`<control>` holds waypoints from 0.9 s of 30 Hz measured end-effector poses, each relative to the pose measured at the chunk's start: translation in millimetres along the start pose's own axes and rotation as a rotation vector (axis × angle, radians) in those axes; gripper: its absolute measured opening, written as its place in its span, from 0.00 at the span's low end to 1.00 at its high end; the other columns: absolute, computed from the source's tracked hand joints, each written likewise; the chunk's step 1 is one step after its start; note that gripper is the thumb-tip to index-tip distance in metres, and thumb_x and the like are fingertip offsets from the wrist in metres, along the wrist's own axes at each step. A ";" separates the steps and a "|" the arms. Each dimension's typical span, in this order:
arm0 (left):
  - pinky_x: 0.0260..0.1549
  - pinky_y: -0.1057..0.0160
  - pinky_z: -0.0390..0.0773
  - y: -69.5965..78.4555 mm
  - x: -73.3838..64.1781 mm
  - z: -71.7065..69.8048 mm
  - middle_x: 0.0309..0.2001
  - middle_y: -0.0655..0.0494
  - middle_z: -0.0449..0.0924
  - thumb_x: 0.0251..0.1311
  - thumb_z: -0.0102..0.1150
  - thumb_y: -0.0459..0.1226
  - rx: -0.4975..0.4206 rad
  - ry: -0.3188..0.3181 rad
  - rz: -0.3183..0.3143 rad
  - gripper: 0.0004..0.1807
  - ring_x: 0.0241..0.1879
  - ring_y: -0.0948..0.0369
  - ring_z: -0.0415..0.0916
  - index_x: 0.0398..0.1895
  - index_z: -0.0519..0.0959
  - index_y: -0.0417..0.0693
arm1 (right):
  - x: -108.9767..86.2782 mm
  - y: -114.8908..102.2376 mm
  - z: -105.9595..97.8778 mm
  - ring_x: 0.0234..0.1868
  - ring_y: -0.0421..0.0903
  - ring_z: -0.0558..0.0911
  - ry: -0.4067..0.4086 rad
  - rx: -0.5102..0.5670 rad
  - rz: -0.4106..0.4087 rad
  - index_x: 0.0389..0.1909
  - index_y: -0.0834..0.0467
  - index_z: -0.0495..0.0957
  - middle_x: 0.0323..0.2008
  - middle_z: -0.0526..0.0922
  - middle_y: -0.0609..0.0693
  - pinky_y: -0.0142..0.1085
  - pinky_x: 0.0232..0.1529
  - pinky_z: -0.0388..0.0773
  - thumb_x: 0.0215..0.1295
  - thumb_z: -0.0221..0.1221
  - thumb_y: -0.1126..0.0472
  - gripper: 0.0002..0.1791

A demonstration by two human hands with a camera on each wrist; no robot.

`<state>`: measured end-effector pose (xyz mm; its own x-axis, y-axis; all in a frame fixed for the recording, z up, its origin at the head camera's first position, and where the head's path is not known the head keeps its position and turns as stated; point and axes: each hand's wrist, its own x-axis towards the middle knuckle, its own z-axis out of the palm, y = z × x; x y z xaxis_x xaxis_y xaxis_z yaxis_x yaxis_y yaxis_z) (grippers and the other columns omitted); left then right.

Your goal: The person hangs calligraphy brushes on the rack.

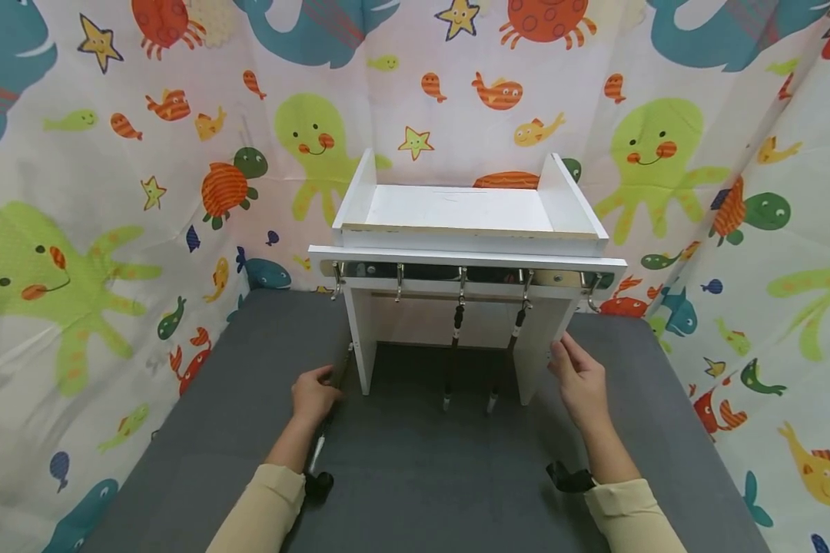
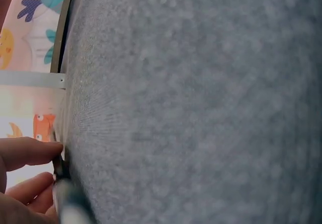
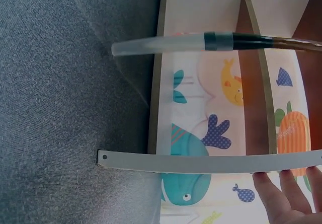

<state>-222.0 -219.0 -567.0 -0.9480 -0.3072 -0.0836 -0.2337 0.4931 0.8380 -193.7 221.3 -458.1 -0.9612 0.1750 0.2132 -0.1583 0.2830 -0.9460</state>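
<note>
A white wooden rack (image 1: 466, 211) with a row of metal hooks (image 1: 462, 276) under its shelf stands on the grey cloth (image 1: 415, 461). Two dark brushes (image 1: 453, 346) hang from the middle hooks, their pale capped tips just above the cloth. My left hand (image 1: 316, 393) lies by the rack's left leg, fingers curled round a third brush (image 1: 344, 365) that lies on the cloth. In the left wrist view its fingers (image 2: 25, 151) pinch that brush (image 2: 68, 199). My right hand (image 1: 576, 372) rests with straight fingers against the rack's right leg (image 3: 201, 161). A hanging brush (image 3: 201, 43) shows beyond it.
Sea-animal curtains (image 1: 111, 192) close in the table on the back and both sides. The rack stands at the table's far edge. Grey cloth stretches between my forearms toward me. Two outer hooks on the left (image 1: 335, 280) and one on the right (image 1: 591, 288) hold nothing.
</note>
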 end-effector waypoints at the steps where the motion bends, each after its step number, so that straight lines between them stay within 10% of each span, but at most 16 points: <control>1: 0.50 0.44 0.81 -0.8 -0.8 -1.1 0.55 0.34 0.82 0.48 0.66 0.25 -0.033 -0.004 -0.018 0.35 0.58 0.38 0.75 0.65 0.77 0.41 | -0.1 -0.1 0.3 0.62 0.41 0.77 0.000 -0.005 0.001 0.73 0.57 0.67 0.71 0.70 0.57 0.27 0.51 0.79 0.78 0.52 0.50 0.28; 15: 0.65 0.42 0.70 -0.9 0.1 -12.4 0.68 0.36 0.70 0.60 0.62 0.30 -0.411 -0.049 -0.240 0.22 0.70 0.41 0.63 0.58 0.81 0.35 | -1.5 -4.0 3.0 0.68 0.55 0.74 0.010 0.005 0.036 0.73 0.57 0.67 0.72 0.70 0.56 0.31 0.53 0.79 0.78 0.52 0.49 0.29; 27: 0.59 0.52 0.74 10.8 -1.1 -21.6 0.51 0.46 0.85 0.62 0.66 0.34 -0.520 -0.071 -0.219 0.19 0.55 0.51 0.76 0.56 0.82 0.36 | 5.1 12.6 1.6 0.66 0.47 0.76 0.008 0.010 0.015 0.73 0.56 0.68 0.71 0.71 0.56 0.34 0.53 0.80 0.78 0.52 0.50 0.28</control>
<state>-218.8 -231.0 -546.3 -0.9055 -0.2934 -0.3065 -0.3066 -0.0472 0.9507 -201.0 224.2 -469.3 -0.9616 0.1868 0.2012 -0.1466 0.2705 -0.9515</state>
